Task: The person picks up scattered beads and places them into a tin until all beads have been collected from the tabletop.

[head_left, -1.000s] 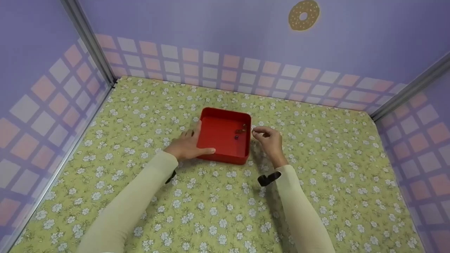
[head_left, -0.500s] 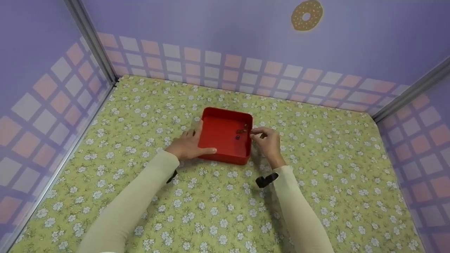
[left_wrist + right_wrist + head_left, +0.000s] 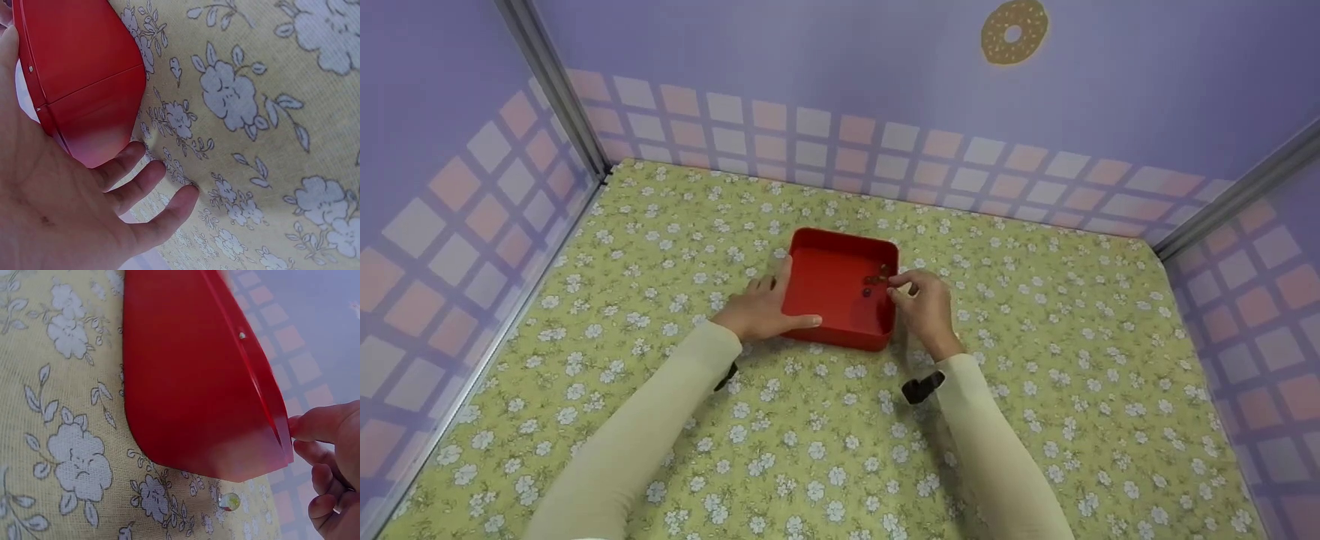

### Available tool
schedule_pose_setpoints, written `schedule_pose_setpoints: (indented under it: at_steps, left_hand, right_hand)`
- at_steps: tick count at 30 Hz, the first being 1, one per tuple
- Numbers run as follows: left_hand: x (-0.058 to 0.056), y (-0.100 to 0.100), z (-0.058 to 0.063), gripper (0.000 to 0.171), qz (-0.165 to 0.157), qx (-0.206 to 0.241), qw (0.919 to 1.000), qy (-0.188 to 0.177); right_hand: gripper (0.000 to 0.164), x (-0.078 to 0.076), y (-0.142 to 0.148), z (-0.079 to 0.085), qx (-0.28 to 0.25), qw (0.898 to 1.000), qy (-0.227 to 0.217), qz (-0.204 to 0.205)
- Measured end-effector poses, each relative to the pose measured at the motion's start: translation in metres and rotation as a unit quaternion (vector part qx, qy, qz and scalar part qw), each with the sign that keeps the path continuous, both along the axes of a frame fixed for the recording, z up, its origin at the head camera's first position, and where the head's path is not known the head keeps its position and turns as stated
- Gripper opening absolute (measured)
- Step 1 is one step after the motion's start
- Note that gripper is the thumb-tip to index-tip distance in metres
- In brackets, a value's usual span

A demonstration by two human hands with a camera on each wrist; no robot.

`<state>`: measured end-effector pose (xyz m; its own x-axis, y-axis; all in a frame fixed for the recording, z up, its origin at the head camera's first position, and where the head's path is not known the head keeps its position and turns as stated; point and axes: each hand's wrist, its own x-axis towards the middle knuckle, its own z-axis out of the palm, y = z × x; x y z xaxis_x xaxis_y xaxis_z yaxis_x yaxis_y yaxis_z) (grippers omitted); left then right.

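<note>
A square red tray [image 3: 829, 292] sits on the flowered cloth with several small marbles [image 3: 875, 280] near its right wall. My left hand [image 3: 757, 307] rests around its front left corner, thumb extended over the front rim and index finger along the left wall. In the left wrist view the other fingers [image 3: 152, 180] lie relaxed outside the tray. Thumb and index finger of my right hand [image 3: 926, 304] meet in a pinch at the right rim, around a marble that the fingertips mostly hide. A clear marble with yellow-green colour [image 3: 229, 502] shows below the tray's edge in the right wrist view.
Yellow cloth with white flowers [image 3: 825, 435] covers the table. Purple walls with pink and white squares [image 3: 765, 142] enclose it at the back and sides, with metal posts [image 3: 559, 90] at the corners. A doughnut picture [image 3: 1014, 31] decorates the back wall.
My right hand has moved left, from just outside the right wall to over the rim, fingertips pinched throughout. The left hand stays at the tray's corner.
</note>
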<state>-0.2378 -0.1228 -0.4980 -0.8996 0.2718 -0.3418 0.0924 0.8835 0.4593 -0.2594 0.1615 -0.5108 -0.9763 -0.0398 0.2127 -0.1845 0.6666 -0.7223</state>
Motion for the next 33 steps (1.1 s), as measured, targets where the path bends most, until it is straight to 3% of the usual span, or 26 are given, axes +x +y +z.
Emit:
schedule_pose_setpoints:
  at_steps: [8,17,23,33]
  left_hand:
    - [0.0003,0.0014,0.0012,0.118,-0.001,-0.001,1.0000,-0.002]
    - [-0.0013,0.0044,-0.0004,0.118,-0.011,-0.016,0.9997,0.013]
    - [-0.0011,0.0039,-0.0009,0.118,-0.007,-0.015,0.9998,0.010]
    - [-0.0003,0.0001,-0.0006,0.118,0.002,-0.004,1.0000,0.006]
  right_hand:
    - [0.012,-0.0016,-0.0070,0.0031,0.089,0.996,0.009,0.003]
    - [0.009,-0.0006,-0.0090,0.0052,0.119,0.992,0.029,-0.015]
    - [0.011,-0.0003,-0.0071,0.0049,0.104,0.992,0.054,-0.042]
    - [0.013,-0.0024,-0.0003,0.0006,0.066,0.994,0.071,-0.041]
